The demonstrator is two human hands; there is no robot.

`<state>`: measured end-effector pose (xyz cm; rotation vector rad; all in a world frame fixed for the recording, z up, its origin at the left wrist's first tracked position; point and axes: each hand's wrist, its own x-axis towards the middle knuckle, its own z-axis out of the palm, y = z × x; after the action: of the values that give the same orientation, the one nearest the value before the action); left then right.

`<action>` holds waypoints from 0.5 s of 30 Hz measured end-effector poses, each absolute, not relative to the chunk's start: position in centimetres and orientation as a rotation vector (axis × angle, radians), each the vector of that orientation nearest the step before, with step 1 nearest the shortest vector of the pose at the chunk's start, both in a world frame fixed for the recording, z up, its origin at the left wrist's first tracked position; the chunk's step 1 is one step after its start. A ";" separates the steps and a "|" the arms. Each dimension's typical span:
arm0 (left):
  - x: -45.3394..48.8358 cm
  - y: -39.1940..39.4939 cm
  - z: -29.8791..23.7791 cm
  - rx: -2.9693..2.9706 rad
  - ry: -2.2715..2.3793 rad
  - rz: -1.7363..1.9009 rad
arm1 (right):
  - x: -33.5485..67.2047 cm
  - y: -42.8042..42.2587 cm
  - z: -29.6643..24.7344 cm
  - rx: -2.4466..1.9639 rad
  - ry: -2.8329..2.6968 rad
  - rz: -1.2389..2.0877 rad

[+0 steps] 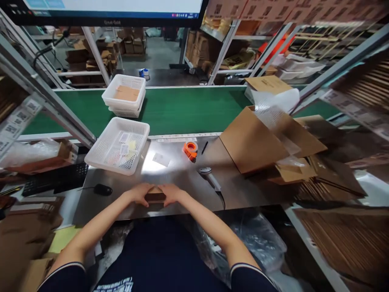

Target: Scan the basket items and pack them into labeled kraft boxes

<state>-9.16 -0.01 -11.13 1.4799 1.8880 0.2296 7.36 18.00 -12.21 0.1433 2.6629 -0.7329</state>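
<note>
A small brown cardboard box (155, 197) rests on the metal table close to my body. My left hand (141, 194) is wrapped around its left end and my right hand (169, 193) around its right end, fingers curled over the sides. Beyond the hands lies a flat white paper slip (161, 159). An orange tape dispenser (190, 150) stands further back, with a thin black pen (204, 147) beside it. Right of my right hand is a grey barcode scanner (209, 177) with its cable toward me.
A white plastic basket (91, 156) with small packets is at left; stacked baskets (106, 99) sit on the green conveyor (194, 109). A mouse (102, 189) and keyboard (57, 178) lie left. A large carton (251, 142) with bubble wrap stands right. A monitor (112, 22) hangs above.
</note>
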 end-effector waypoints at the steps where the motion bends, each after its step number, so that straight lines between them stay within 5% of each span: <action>1: -8.4 -0.6 -11.5 1.509 1.941 0.221 | 8.1 17.2 -12.6 0.170 2.717 -0.612; 15: -6.0 -3.7 -14.1 1.720 2.097 0.124 | 11.7 14.3 -15.4 0.155 2.921 -0.343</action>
<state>-5.96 -3.68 -14.08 1.7203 2.0974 0.1238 11.74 14.27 -15.43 0.1551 2.9211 -0.3428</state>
